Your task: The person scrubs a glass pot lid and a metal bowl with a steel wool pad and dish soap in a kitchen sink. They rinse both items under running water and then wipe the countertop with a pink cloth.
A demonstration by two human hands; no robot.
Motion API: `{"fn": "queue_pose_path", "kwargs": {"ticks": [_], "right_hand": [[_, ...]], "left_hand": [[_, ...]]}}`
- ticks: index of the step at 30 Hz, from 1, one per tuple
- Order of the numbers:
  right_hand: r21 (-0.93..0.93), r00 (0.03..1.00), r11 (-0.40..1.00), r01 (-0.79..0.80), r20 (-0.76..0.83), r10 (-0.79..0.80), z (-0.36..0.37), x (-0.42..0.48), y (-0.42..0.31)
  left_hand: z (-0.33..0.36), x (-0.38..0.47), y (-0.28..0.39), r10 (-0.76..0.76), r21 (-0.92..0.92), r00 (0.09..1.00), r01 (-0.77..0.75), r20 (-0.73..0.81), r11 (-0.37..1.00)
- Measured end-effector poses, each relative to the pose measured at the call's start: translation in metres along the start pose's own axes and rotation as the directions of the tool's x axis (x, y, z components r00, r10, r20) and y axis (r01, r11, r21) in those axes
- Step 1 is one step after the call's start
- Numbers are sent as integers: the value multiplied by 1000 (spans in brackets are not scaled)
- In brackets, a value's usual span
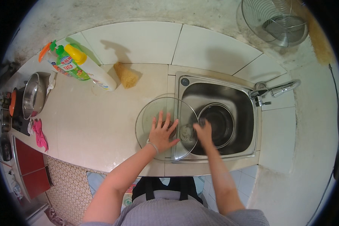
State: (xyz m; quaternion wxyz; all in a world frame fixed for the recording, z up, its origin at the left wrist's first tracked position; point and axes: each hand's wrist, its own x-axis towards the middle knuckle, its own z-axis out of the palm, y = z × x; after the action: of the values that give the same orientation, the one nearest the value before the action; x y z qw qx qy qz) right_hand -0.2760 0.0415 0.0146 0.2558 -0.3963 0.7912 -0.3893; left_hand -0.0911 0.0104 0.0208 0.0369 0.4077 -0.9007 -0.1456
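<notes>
A round clear glass pot lid [147, 124] with a metal rim lies across the countertop and the sink's left edge. Spread over it is my left hand [164, 135], fingers apart, partly covering the dark knob [172, 130]. My right hand [204, 132] is at the lid's right rim, its fingers bent and blurred; a small dark thing by the fingertips is too unclear to name. A pale, wet-looking patch [187, 133] shows at the lid between my hands. In the steel sink [244, 113] sits a round metal-rimmed pot [221, 127], partly behind my right hand.
A faucet [279, 89] stands at the sink's right. At the back left are a white bottle with yellow cap [93, 70], a green pump bottle [70, 63] and a loofah piece [126, 75]. A metal bowl [34, 96] and pink cloth [40, 134] lie left. A wire basket [282, 25] is top right.
</notes>
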Motion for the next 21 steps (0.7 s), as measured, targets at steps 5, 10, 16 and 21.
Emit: {"fn": "queue_pose_path", "kwargs": {"ticks": [5, 10, 16, 21], "right_hand": [[-141, 671, 850, 507, 683, -287, 52, 124, -39], [-52, 710, 901, 432, 635, -304, 41, 118, -39], [158, 984, 973, -166, -45, 175, -4, -42, 37], [257, 947, 917, -304, -20, 320, 8, -75, 47]], "left_hand": [[0, 1, 3, 2, 38, 999, -4, 52, 999], [0, 1, 3, 12, 15, 998, -13, 68, 1000], [3, 2, 3, 20, 38, 999, -21, 32, 999], [4, 1, 8, -18, 73, 999, 14, 48, 997]]}}
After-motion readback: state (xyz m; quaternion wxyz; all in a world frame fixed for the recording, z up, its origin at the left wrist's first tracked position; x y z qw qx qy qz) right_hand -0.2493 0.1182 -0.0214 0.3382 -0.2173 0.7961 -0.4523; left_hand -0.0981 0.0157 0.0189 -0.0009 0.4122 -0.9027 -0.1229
